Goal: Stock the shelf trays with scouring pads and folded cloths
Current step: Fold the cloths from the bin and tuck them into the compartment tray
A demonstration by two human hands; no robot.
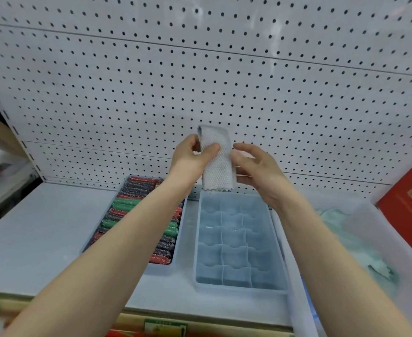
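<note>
Your left hand point(192, 154) pinches the folded cloth point(216, 159) near its top, held up over the far end of the divided tray point(274, 249). Right hand point(253, 166) is loose beside it, gripping nothing. Cloth looks light and floppy and will likely unfold, so pinch across the fold. Pad tray point(178, 242) looks full.

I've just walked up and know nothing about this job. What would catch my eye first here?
Two bare arms reach in, and the left hand holds a white folded cloth upright in front of the pegboard, with the right hand open beside it. Below the cloth lies an empty blue divided tray. To its left, another tray is packed with red, green and dark scouring pads.
</note>
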